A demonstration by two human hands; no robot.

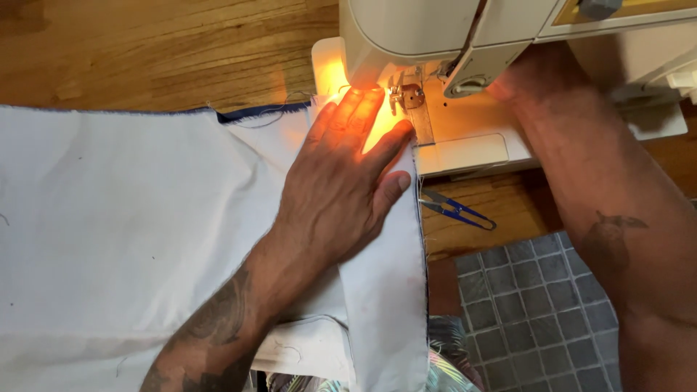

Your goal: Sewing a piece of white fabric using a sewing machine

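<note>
The left hand [341, 174] lies flat and open on white cloth [131, 218]. The right hand is hidden behind the sewing machine [435, 36].

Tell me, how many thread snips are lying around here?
1: blue-handled thread snips lie on the wooden table, right of the white fabric near the sewing machine. Others may be hidden under fabric.

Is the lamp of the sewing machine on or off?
On: a warm yellow glow falls on the left hand and the white cloth near the needle.
</note>
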